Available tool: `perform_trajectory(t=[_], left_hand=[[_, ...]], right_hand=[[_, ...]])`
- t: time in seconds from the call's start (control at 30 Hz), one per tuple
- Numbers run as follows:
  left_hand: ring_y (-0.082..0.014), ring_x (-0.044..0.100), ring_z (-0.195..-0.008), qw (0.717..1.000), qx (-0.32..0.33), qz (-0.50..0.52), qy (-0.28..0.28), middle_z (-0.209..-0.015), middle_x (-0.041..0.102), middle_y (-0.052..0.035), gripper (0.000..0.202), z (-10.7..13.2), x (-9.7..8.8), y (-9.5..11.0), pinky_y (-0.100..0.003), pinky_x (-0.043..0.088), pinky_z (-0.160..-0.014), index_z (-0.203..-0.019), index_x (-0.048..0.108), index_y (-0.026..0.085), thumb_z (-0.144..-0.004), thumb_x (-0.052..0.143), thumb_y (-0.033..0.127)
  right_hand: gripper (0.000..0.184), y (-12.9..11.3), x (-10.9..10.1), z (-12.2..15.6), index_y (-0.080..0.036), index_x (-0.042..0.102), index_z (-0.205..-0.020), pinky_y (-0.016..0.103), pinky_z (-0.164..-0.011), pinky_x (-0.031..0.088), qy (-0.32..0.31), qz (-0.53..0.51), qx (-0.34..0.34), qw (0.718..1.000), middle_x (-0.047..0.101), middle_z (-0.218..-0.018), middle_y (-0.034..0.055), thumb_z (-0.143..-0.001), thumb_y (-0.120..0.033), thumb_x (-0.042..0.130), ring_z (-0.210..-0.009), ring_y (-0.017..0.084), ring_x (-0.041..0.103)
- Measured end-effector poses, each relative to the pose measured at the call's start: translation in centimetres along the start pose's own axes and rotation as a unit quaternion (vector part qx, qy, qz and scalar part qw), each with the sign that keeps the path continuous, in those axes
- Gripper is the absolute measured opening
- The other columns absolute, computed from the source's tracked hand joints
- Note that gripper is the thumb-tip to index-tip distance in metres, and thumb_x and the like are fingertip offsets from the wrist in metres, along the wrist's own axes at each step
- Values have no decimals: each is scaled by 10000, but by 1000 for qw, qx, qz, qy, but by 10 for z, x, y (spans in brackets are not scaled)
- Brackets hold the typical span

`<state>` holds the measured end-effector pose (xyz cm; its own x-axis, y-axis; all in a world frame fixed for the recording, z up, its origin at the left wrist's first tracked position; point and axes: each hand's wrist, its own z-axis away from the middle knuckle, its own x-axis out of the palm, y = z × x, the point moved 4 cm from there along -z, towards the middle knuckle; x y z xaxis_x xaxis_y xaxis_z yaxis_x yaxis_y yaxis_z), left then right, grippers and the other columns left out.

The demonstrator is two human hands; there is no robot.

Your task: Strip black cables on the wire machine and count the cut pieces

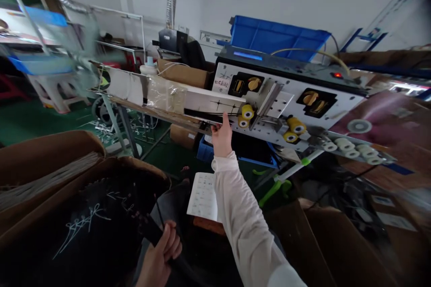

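Note:
My left hand (pixel 161 251), low in the picture, is closed around a bundle of thin black cables (pixel 151 231). Their far ends spread over a box full of black cables (pixel 97 224) on the left, some tied with white string. Farther forward, my right hand (pixel 222 136) reaches to the front edge of a white feed tray (pixel 205 102). One finger points up over that edge while the others bend beside it. Dark thin strands (pixel 198 113) lie along the tray toward the yellow rollers (pixel 247 112) of a machine (pixel 218 83), just right of my fingertips.
A blue bin (pixel 276 36) stands behind the machine. Below the bench are another blue crate (pixel 205 150) and a printed white sheet (pixel 204 195). Cardboard boxes (pixel 323 233) crowd the right side. A blurred fan (pixel 84 49) and a stool (pixel 57 92) are at left.

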<state>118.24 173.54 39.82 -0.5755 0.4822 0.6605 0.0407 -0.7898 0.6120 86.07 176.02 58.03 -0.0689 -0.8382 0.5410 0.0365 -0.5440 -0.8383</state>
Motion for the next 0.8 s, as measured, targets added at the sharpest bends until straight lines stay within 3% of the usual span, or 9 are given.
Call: perform_trajectory(t=[0.1, 0.2, 0.37, 0.47, 0.57, 0.6, 0.7, 0.73, 0.8], left_hand=[[-34, 212, -478, 1000, 1, -16, 11, -561, 168, 85, 336, 1, -4, 0, -189, 264, -459, -929, 634, 135, -765, 676, 425], [-29, 183, -469, 1000, -12, 2, -2, -543, 172, 88, 330, 1, -4, 0, -196, 274, -463, -846, 644, 118, -762, 676, 436], [-32, 165, -449, 999, 1, 32, -44, -515, 179, 89, 319, 4, 4, 6, -200, 278, -455, -833, 650, 112, -800, 632, 429], [-37, 211, -422, 999, 22, 12, -35, -479, 217, 87, 337, 9, 5, 18, -201, 288, -436, -843, 657, 113, -777, 649, 444], [-52, 273, -391, 998, 52, -23, -26, -445, 289, 77, 342, 18, 3, 45, -212, 316, -420, -845, 662, 128, -757, 660, 458], [-63, 314, -390, 997, 62, -35, -23, -442, 336, 65, 337, 22, 1, 56, -218, 335, -422, -840, 665, 135, -743, 672, 458], [-123, 493, -468, 996, 58, -71, 3, -532, 545, -4, 333, 36, -2, 85, -244, 414, -463, -823, 683, 147, -648, 752, 422], [-144, 534, -504, 996, 39, -80, 14, -580, 596, -26, 324, 39, -4, 91, -251, 434, -478, -799, 689, 147, -612, 778, 396], [-153, 544, -499, 995, 3, -94, 40, -581, 620, -35, 259, 44, -7, 92, -253, 439, -462, -685, 677, 141, -558, 809, 324]], right_hand=[[357, -6, 10, -7, -256, 456, -1090, 228, -615, 484, 47, 0, 9, 999, 555, -1140, 21, -795, -443, 532, -885, 117, 574], [273, -6, 14, -5, -222, 511, -1030, 245, -681, 492, 50, -6, 5, 999, 571, -1120, 31, -827, -403, 492, -949, 129, 568], [288, -12, 5, 32, -223, 521, -980, 315, -895, 463, 18, 45, -176, 983, 556, -1138, 44, -859, -448, 387, -1134, 155, 498], [372, -15, -13, 89, -241, 485, -1011, 371, -968, 425, -109, 103, -247, 957, 543, -1160, 77, -905, -522, 265, -1273, 179, 397], [377, -9, -38, 159, -241, 522, -861, 420, -923, 459, -325, 178, -182, 911, 633, -970, 91, -884, -588, 378, -1158, 243, 526], [365, -6, -46, 183, -236, 528, -826, 413, -899, 474, -404, 201, -156, 879, 654, -898, 81, -883, -577, 409, -1077, 244, 582], [296, 4, -58, 246, -216, 561, -875, 303, -849, 488, -639, 287, -67, 711, 683, -887, 48, -959, -406, 350, -923, 165, 645], [300, 5, -59, 260, -212, 570, -873, 267, -851, 476, -684, 304, -51, 661, 686, -900, 35, -973, -343, 320, -905, 138, 643], [332, 7, -53, 276, -205, 576, -806, 220, -858, 453, -725, 317, -36, 611, 686, -887, 10, -977, -264, 298, -876, 106, 632]])
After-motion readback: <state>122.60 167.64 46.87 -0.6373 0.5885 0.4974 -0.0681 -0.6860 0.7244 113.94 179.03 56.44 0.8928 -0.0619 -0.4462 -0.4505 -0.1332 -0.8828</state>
